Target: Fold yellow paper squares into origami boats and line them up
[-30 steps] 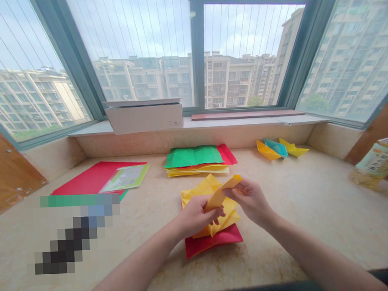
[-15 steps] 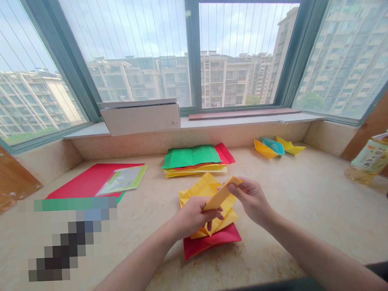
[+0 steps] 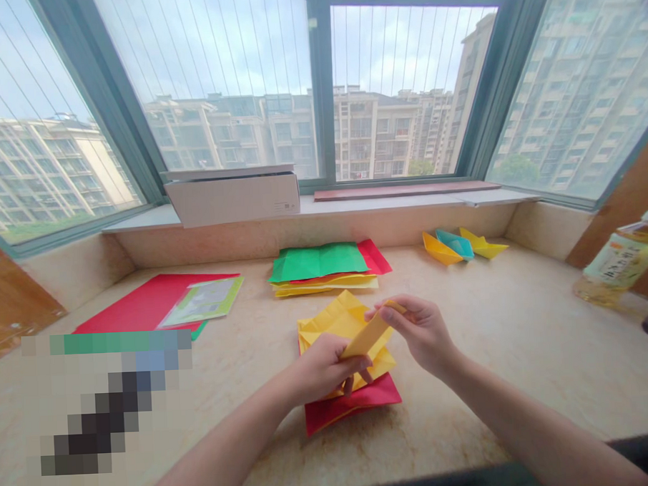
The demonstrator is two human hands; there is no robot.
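A narrow folded strip of orange-yellow paper (image 3: 367, 336) is held slantwise between my two hands. My left hand (image 3: 329, 363) grips its lower left end between thumb and fingers. At the upper right end, my right hand (image 3: 416, 328) pinches the paper with its thumb on top. Just below lie creased yellow paper sheets (image 3: 338, 311), partly hidden by my hands. Under these, a red paper sheet (image 3: 357, 405) sticks out toward the counter's front edge.
Behind is a stack with a green sheet (image 3: 322, 261) on top. Folded paper boats (image 3: 446, 246) stand back right, a bottle (image 3: 622, 258) at far right. Left lie a red sheet (image 3: 138, 301) and a clear packet (image 3: 208, 299). A white box (image 3: 236, 197) sits on the sill.
My right fingers have shifted slightly at the upper end of the paper strip, and that end now looks bent over. Both hands keep hold of it.
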